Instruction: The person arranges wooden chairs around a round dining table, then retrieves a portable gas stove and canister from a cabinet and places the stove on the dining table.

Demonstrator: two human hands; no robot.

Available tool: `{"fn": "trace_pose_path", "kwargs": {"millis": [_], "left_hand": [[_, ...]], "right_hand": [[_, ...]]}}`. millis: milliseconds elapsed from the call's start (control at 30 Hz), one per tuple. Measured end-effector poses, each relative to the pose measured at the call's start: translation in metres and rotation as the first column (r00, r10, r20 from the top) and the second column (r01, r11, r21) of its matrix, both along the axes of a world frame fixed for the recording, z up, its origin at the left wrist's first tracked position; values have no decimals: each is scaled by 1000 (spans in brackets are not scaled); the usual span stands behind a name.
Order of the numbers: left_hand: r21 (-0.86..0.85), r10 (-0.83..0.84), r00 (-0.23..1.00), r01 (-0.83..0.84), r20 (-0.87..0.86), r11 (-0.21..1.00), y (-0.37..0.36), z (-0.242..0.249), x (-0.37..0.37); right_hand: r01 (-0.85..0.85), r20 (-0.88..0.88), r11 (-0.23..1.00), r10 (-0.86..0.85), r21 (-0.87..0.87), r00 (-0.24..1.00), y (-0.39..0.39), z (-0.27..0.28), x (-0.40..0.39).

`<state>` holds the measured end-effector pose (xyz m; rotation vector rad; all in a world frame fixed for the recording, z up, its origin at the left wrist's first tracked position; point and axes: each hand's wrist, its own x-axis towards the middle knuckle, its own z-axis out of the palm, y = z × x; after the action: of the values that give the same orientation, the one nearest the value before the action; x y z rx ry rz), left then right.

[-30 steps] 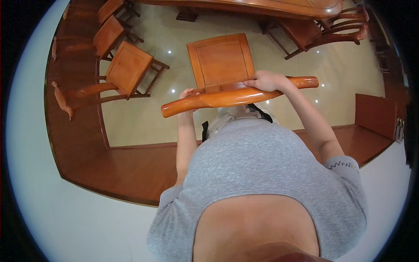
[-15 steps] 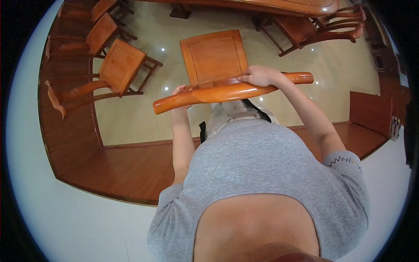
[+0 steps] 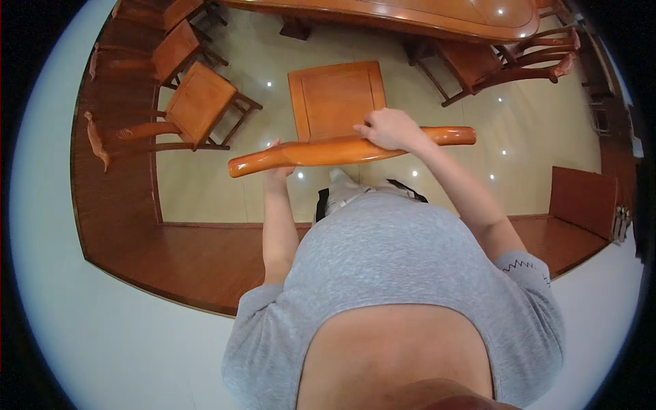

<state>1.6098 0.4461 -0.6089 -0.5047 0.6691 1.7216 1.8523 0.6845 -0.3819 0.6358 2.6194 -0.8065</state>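
Note:
Directly before me is a wooden chair (image 3: 338, 99), its square seat beyond its glossy, curved top rail (image 3: 321, 154). Over that rail, right of its middle, my right hand (image 3: 395, 130) is closed with the fingers curled down. My left hand (image 3: 277, 171) grips the chair back near the rail's left end, mostly below it; the rail covers part of those fingers. The chair's legs are hidden under the seat and rail.
A long polished wooden table (image 3: 396, 12) spans the far side. Several matching chairs stand to the left, the nearest chair (image 3: 199, 102) angled. Another chair (image 3: 468, 65) is at the right of the table. A reddish-brown wood panel (image 3: 581, 203) stands at the right.
The top rail has shifted slightly left and levelled a little, with both hands still on it. My right hand has moved left. The table and the other chairs appear lower in view.

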Motion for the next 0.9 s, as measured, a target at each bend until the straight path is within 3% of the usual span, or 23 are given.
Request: {"fn": "trace_pose_path", "kwargs": {"millis": [67,100,167,233,300,433,467,500,533,600,633,667,700,733,767,833,867,900], "left_hand": [[-130,275,961,-273,-1,953,-3,14,15],[-129,264,965,-263,-9,956,-2,30,22],[-397,325,909,-408,-259,822,-6,66,30],[-547,250,905,-409,-344,730,-23,91,20],[-418,398,812,-567,-427,710,-42,124,13],[-441,157,574,-751,-804,491,-33,222,45],[-439,156,573,-752,-805,492,-20,237,59],[-336,-5,373,-828,-928,449,-5,249,79],[-211,-175,148,-880,-973,425,11,259,100],[-127,-358,-47,-885,-933,448,57,266,137],[-163,-353,-52,-818,-934,551,79,261,150],[-197,-347,-54,-736,-936,647,97,254,161],[-267,-339,-10,-593,-941,759,112,239,168],[-314,-332,33,-428,-943,848,124,226,175],[-306,-322,35,-419,-946,855,131,228,183],[-634,-756,-168,-448,-632,630,150,235,206],[-600,-840,-261,-601,-476,528,157,243,217],[-599,-834,-273,-593,-479,538,157,238,215]], "right_hand": [[58,-201,987,-27,150,979,-7,0,6],[71,-209,986,-39,148,977,-10,3,12],[62,-375,983,7,170,927,-15,10,25],[16,-393,984,55,176,918,-14,13,52],[-43,-497,981,134,190,857,-2,19,84],[89,-423,958,36,273,905,31,38,135],[84,-323,956,12,282,946,41,39,145],[77,-219,954,-12,290,976,50,38,153],[78,-222,954,-12,290,975,57,34,158],[1,-227,962,64,273,972,64,23,165],[0,-222,964,62,268,973,65,16,171],[28,-381,950,97,310,920,63,8,177],[64,-524,934,139,351,840,63,6,185],[67,-518,932,138,356,844,65,8,193],[79,-553,938,131,339,823,60,11,196],[100,-585,940,118,326,803,62,16,215],[81,-600,968,80,237,796,64,17,226],[65,-615,987,38,145,788,65,16,237]]}}
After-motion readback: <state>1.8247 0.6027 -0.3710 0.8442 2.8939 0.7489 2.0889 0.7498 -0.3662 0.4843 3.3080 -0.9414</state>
